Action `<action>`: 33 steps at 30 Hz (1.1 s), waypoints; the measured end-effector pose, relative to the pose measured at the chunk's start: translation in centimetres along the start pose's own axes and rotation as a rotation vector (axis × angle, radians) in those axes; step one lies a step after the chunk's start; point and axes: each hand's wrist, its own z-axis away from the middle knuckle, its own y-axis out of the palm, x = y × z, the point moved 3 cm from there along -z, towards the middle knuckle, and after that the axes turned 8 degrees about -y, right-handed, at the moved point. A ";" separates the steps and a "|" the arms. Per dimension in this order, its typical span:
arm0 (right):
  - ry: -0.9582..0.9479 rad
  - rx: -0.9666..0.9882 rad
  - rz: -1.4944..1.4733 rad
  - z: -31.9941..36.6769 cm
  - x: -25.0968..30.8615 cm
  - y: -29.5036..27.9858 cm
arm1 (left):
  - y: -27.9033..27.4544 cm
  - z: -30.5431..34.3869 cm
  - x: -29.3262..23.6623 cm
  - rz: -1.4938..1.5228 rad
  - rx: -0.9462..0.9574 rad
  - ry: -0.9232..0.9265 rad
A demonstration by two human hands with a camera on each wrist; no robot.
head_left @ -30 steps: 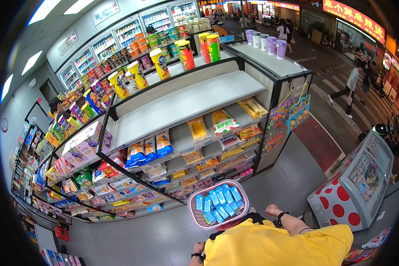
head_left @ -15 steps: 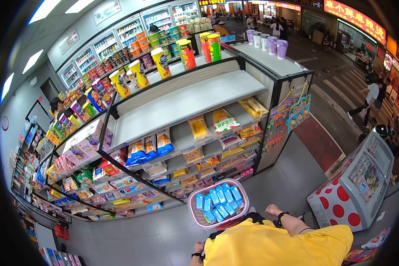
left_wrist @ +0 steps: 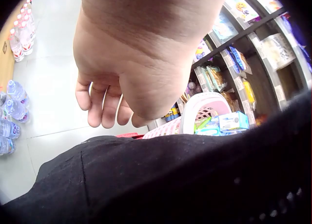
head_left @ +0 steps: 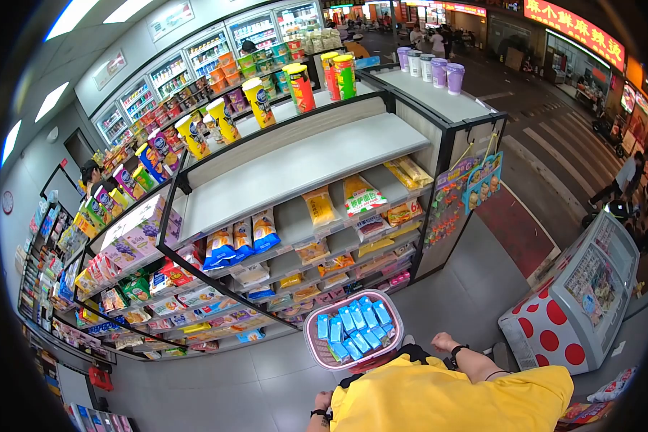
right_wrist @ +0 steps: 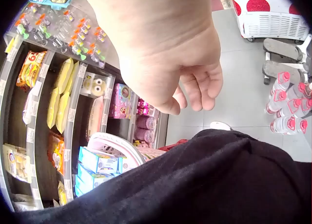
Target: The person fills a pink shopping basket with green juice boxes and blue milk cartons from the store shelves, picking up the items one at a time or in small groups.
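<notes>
Out on the street, a walker in a white top (head_left: 629, 173) has moved farther right, nearer the white chest freezer with red dots (head_left: 547, 331), while the basket and both hands have kept their places.

The pink-and-white oval plastic basket with a perforated wall (head_left: 310, 335) is just in front of the person in a yellow shirt (head_left: 446, 396), before the black-framed grey shelving unit (head_left: 302, 180). Its long axis runs across the person's front, tilting slightly up to the right in the head view. Inside lie light-blue rectangular boxes (head_left: 348, 322), their long axes mostly pointing toward the shelves; those at the right lean leftward at the far end.

The left hand (left_wrist: 129, 80) hangs relaxed beside the black cloth trousers (left_wrist: 97, 175), fingers loosely bent, holding nothing. The right hand (right_wrist: 175, 70) is likewise loosely curled around nothing, apart from the basket.
</notes>
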 end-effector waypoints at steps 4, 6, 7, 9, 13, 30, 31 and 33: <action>0.008 0.011 -0.027 0.1 0.1 0.1 | -0.1 0.4 -0.2 -0.016 -0.011 -0.003; 0.006 0.025 -0.024 0.1 0.3 0.0 | -0.2 0.8 -0.2 0.000 0.003 -0.012; 0.005 0.025 -0.019 0.0 0.4 0.0 | -0.3 1.0 -0.3 0.008 0.010 -0.016; 0.004 0.024 -0.007 -0.2 0.4 0.0 | -0.4 1.2 -0.4 0.015 0.010 -0.018; -0.024 0.044 0.037 -0.5 0.7 0.0 | -0.2 0.7 -0.1 0.045 -0.014 -0.014; 0.000 0.052 0.053 0.1 1.3 -0.4 | 0.3 0.1 0.1 0.056 -0.015 0.039; 0.009 0.052 0.051 0.2 1.4 -0.5 | 0.3 0.1 0.1 0.062 -0.006 0.034; 0.027 0.053 0.046 0.4 1.4 -0.5 | 0.4 0.1 0.2 0.067 -0.014 0.037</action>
